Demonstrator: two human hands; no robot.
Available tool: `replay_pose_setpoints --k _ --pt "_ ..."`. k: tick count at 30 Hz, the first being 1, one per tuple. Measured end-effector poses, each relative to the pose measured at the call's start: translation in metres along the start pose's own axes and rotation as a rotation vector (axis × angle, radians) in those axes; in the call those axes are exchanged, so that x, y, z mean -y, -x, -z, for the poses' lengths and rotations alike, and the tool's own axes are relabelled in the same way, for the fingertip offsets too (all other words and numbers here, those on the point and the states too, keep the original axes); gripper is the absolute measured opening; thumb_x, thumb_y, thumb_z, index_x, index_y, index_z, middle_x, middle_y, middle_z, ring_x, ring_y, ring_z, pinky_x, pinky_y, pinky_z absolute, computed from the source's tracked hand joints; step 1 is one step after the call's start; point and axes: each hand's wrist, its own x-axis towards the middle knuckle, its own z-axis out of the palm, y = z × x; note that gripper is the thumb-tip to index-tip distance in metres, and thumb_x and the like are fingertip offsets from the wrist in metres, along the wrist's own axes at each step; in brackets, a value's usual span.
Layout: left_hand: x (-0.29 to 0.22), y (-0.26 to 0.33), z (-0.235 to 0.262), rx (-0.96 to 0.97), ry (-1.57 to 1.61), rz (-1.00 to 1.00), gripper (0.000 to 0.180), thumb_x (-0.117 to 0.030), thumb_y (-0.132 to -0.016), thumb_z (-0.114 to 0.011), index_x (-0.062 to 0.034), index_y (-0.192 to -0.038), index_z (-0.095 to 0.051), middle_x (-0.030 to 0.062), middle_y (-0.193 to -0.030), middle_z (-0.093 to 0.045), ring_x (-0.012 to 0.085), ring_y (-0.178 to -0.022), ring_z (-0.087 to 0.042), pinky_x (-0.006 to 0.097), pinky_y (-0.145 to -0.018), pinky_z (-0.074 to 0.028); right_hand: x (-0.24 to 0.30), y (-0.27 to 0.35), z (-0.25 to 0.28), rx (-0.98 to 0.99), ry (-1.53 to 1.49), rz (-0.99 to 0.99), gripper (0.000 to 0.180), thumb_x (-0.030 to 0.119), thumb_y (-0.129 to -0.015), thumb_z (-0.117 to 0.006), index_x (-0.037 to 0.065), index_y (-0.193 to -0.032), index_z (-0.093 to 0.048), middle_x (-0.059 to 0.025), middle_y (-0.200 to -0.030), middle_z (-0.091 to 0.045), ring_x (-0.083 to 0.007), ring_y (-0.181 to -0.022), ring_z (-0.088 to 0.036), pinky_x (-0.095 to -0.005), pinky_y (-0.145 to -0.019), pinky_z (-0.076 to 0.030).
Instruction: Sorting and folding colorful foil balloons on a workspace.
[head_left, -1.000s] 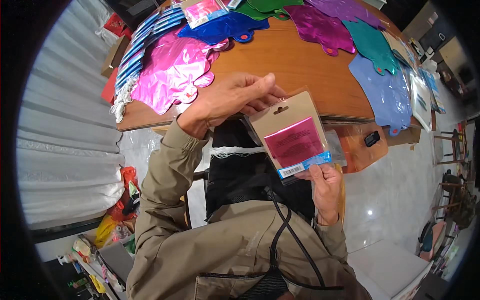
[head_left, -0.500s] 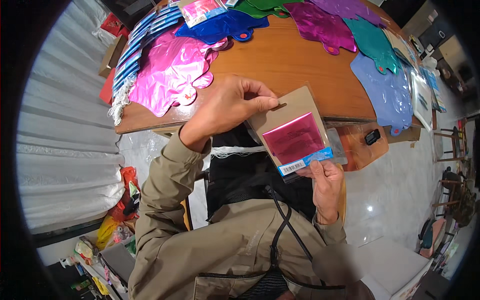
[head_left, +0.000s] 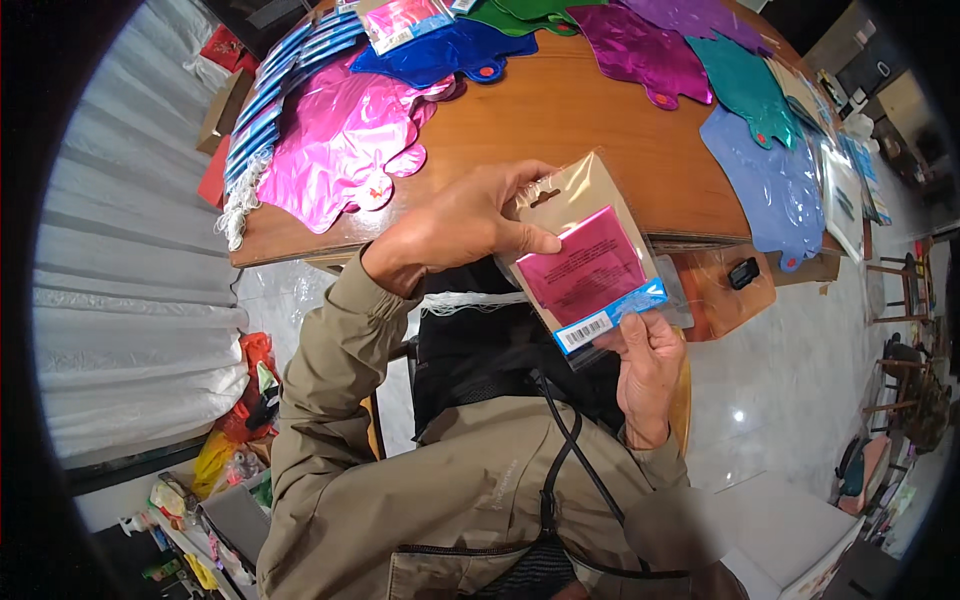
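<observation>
Clearly both hands pinch the same flat packet (head_left: 585, 265). The left hand (head_left: 455, 225) closes thumb and fingers on the packet's upper left edge, just beside the hang hole in the clear header. The right hand (head_left: 648, 365) pinches the lower right corner, near the blue strip and the white barcode label. The packet is held in the air, tilted, in front of the near edge of the wooden table (head_left: 590, 130) and above the person's lap.

The packet looks very light and thin: a clear plastic sleeve with a beige card and a folded pink foil inside. It should bend easily in the middle, and the glossy film is probably slippery, so a grip at two opposite corners, as now, seems the safest way to keep it flat. The header around the hole is likely the part that tears first if pulled.

On the table, beyond the packet, lie flat foil balloons: a pink one (head_left: 335, 150) at the left, a dark blue one (head_left: 445, 50) behind it, and a pale blue one (head_left: 775, 185) at the table's right end.
</observation>
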Motion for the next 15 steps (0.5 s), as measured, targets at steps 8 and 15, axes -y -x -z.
replay_pose_setpoints --k 8,15 --pt "-0.018 -0.005 0.017 0.134 0.152 0.180 0.060 -0.010 -0.088 -0.086 0.0029 -0.139 -0.058 0.0068 -0.121 -0.070 0.0134 -0.098 -0.064 0.025 -0.092 -0.050 0.018 -0.007 -0.006 0.158 0.038 -0.041 0.015 0.009 -0.101 -0.070 -0.005 -0.105 -0.071 -0.0151 -0.091 -0.076 -0.0183 -0.071 -0.073 -0.0268 -0.071 -0.061" --pt "-0.049 -0.027 0.022 -0.030 -0.384 0.054 0.065 -0.018 -0.082 -0.089 -0.0006 -0.138 -0.060 0.0136 -0.136 -0.065 0.0235 -0.112 -0.065 0.035 -0.098 -0.052 0.035 -0.031 -0.025 0.033 0.000 -0.096 0.017 0.011 -0.100 -0.072 -0.006 -0.101 -0.071 -0.0147 -0.088 -0.076 -0.0204 -0.072 -0.075 -0.0269 -0.071 -0.061"
